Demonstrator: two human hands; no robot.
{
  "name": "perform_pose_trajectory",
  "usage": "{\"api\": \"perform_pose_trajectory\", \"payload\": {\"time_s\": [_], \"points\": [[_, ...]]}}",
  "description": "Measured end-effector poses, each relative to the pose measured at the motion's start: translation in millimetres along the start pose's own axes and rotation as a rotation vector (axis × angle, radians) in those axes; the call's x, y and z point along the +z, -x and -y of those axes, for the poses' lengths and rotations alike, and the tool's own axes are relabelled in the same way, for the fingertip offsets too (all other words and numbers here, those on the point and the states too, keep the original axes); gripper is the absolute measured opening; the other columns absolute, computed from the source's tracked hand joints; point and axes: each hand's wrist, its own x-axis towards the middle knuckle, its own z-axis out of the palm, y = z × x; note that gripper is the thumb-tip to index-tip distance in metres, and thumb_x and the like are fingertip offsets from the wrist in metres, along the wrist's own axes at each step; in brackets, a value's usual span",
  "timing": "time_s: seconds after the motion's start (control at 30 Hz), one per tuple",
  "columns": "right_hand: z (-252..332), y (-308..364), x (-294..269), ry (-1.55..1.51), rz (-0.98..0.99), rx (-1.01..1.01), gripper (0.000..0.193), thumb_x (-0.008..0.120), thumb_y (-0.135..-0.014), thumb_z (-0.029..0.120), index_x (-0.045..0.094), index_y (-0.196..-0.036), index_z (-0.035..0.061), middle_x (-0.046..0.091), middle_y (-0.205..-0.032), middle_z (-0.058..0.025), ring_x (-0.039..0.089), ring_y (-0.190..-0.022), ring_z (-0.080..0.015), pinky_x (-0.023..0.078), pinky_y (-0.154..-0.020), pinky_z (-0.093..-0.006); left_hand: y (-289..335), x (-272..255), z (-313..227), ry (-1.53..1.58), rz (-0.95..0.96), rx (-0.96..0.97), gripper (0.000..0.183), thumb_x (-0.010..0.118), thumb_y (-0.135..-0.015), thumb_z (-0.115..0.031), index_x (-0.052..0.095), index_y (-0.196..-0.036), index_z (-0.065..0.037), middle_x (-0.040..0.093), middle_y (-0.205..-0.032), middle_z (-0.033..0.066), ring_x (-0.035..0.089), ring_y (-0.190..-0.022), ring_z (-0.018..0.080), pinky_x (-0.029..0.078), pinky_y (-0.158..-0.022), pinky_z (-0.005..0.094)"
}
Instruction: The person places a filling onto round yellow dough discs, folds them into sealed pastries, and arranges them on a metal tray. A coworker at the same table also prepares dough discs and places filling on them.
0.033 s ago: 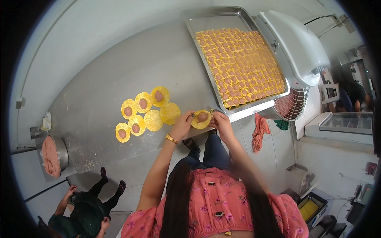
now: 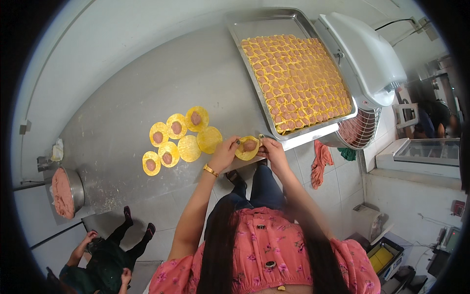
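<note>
Just past the near edge of the steel table, I hold a round yellow dumpling wrapper (image 2: 246, 156) with a lump of pink meat filling (image 2: 250, 145) on it. My left hand (image 2: 224, 153) pinches its left rim, and my right hand (image 2: 274, 154) pinches the right rim. The wrapper's edge curves up a little around the meat. Left of my hands, several more wrappers lie flat in two rows. Most bear a lump of meat; a bare wrapper (image 2: 210, 140) and another bare wrapper (image 2: 189, 149) lie closest to my left hand.
A metal tray (image 2: 255, 82) packed with filled yellow dumplings sits at the far right, beside a white mixer (image 2: 364, 54). On the far left stands a steel bowl (image 2: 76, 190) of pink meat. Another person (image 2: 100, 267) is at the lower left, beside the table (image 2: 127, 108).
My hands and the wrapper stay almost exactly where they were. One hand of the other person at the lower left has shifted slightly.
</note>
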Motion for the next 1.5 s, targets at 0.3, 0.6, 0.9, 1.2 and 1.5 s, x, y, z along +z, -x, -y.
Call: {"api": "perform_pose_trajectory", "payload": {"time_s": [0.3,0.6,0.9,1.2,1.5], "points": [[-12,-4,-2,0.093,-0.100,-0.147,0.012,0.056,-0.087,0.002,0.062,-0.096,-0.0012,0.064,-0.084,-0.0043,0.061,-0.071,-0.0096,0.052,-0.065,-0.0228,0,8,-11,0.464,-0.062,-0.301,0.025,0.046,-0.092,-0.008,0.054,-0.113,0.002,0.063,-0.093,0.0125,0.064,-0.084,0.0175,0.053,-0.071,0.0284],[-15,9,12,0.467,-0.213,-0.415,0.030,0.050,-0.079,-0.006,0.065,-0.104,-0.0027,0.068,-0.095,-0.0140,0.066,-0.080,-0.0190,0.051,-0.070,-0.0282,16,25,-7,0.539,-0.083,-0.232,0.032,0.045,-0.089,0.003,0.053,-0.120,0.004,0.061,-0.109,0.0106,0.062,-0.098,0.0160,0.051,-0.084,0.0255],[-10,23,24,0.836,-0.223,-0.663,0.030,0.057,-0.076,-0.010,0.068,-0.101,0.0003,0.066,-0.101,-0.0139,0.063,-0.085,-0.0174,0.050,-0.070,-0.0251,15,33,-12,0.357,-0.201,-0.121,0.030,0.058,-0.083,0.002,0.060,-0.113,0.003,0.068,-0.097,0.0100,0.065,-0.089,0.0146,0.051,-0.076,0.0271],[-2,10,9,0.223,-0.105,-0.400,0.024,0.060,-0.078,-0.009,0.063,-0.100,-0.0007,0.064,-0.099,-0.0097,0.062,-0.092,-0.0166,0.048,-0.082,-0.0267,7,31,-16,0.753,-0.178,-0.214,0.014,0.059,-0.087,-0.005,0.061,-0.101,-0.003,0.063,-0.091,0.0018,0.061,-0.082,0.0107,0.050,-0.074,0.0241],[8,23,23,0.201,0.134,-0.597,0.038,0.058,-0.080,-0.011,0.051,-0.115,0.0019,0.052,-0.123,-0.0107,0.052,-0.115,-0.0182,0.044,-0.095,-0.0306,13,24,-52,1.089,-0.207,-0.249,0.015,0.056,-0.090,-0.004,0.052,-0.104,-0.004,0.055,-0.108,0.0049,0.058,-0.100,0.0144,0.053,-0.085,0.0295]]}}
